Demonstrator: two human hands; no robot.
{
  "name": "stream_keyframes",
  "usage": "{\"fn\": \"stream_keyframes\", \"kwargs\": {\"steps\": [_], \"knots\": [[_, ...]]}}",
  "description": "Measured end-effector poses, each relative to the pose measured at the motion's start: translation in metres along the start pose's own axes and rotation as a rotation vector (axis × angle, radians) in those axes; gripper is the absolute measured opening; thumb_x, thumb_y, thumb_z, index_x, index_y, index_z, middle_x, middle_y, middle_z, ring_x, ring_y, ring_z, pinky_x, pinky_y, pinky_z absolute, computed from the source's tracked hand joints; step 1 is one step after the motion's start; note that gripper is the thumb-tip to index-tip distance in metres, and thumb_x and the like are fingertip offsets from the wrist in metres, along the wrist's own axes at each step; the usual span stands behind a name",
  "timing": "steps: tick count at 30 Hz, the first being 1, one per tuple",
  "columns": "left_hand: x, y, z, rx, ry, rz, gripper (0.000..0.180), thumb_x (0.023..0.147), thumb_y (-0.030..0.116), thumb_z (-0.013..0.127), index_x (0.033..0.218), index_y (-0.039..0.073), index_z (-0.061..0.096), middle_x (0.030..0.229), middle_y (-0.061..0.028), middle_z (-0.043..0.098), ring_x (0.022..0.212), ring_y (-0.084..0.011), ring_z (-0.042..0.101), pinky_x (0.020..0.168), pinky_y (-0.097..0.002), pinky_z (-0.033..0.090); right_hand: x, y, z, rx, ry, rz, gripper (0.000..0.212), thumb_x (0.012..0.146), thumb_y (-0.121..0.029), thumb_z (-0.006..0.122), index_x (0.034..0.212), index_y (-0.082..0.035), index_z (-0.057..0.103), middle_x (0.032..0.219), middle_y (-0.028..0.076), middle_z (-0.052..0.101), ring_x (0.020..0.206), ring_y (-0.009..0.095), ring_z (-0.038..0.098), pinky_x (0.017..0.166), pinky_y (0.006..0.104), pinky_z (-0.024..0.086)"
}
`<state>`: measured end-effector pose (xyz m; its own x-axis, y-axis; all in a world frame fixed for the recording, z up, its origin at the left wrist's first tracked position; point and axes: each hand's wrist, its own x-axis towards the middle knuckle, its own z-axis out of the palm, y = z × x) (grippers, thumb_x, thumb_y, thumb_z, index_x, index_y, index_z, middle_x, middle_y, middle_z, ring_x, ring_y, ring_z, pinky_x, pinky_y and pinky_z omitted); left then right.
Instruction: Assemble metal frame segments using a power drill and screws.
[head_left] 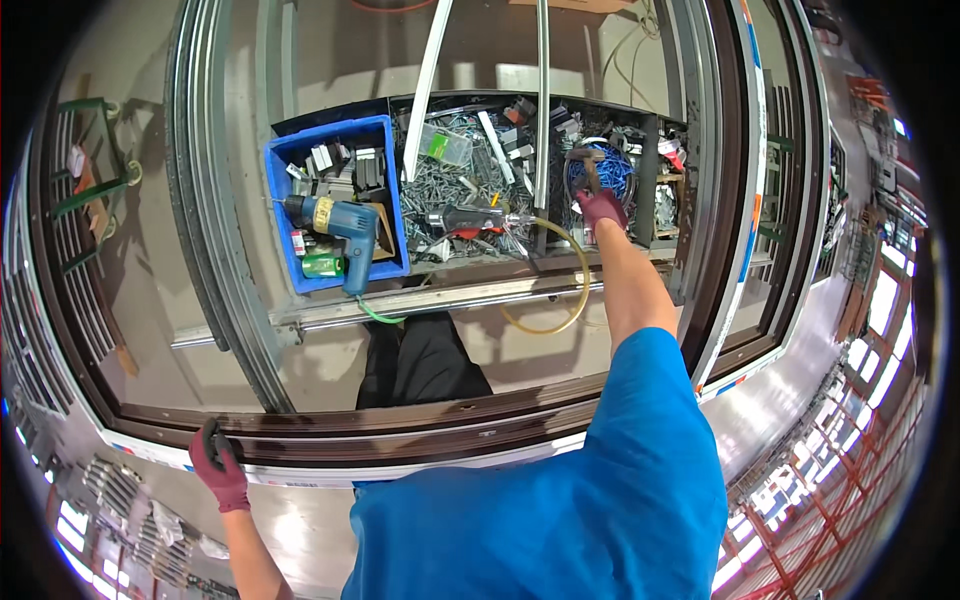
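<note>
My right hand, in a maroon glove, is closed around a hammer over the right part of the parts tray. Just behind the hammer head sits a round container of blue fasteners. At the lower left, my gloved left hand curls over the near edge of a large brown window frame; its fingertips are partly hidden. A grey air tool with a yellowish hose lies on loose screws in the tray's middle section.
A blue bin holds a blue drill, small parts and a green roll. White bars cross above the tray. Metal profiles run along the left. A green wheeled rack stands beyond, and red racking lies at right.
</note>
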<state>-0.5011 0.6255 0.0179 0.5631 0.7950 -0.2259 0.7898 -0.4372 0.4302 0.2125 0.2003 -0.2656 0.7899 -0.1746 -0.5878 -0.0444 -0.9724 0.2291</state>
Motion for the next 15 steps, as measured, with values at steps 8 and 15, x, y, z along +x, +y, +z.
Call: {"fn": "stream_keyframes", "kwargs": {"steps": [8,15], "knots": [[-0.011,-0.017,-0.004,0.046,0.035,0.041,0.046,0.1,0.039,0.06,0.125,0.001,0.069,0.123,-0.0177,0.071,0.119,-0.037,0.062,0.108,-0.0472,0.044,-0.002,-0.002,0.004,-0.099,0.209,-0.187,0.088,0.084,-0.067,0.074,0.141,-0.002,0.054,0.141,0.026,0.059,0.132,0.043,0.058,0.107,0.0517,0.05],[0.0,0.025,-0.007,0.145,0.098,0.105,0.032,0.1,0.035,0.062,0.11,0.007,0.074,0.098,-0.0136,0.072,0.094,-0.0381,0.066,0.087,-0.0465,0.049,-0.182,-0.185,0.018,0.625,-0.275,-0.869,0.08,0.088,-0.046,0.078,0.148,0.0,0.051,0.136,0.029,0.063,0.122,0.038,0.065,0.102,0.0457,0.052]]}}
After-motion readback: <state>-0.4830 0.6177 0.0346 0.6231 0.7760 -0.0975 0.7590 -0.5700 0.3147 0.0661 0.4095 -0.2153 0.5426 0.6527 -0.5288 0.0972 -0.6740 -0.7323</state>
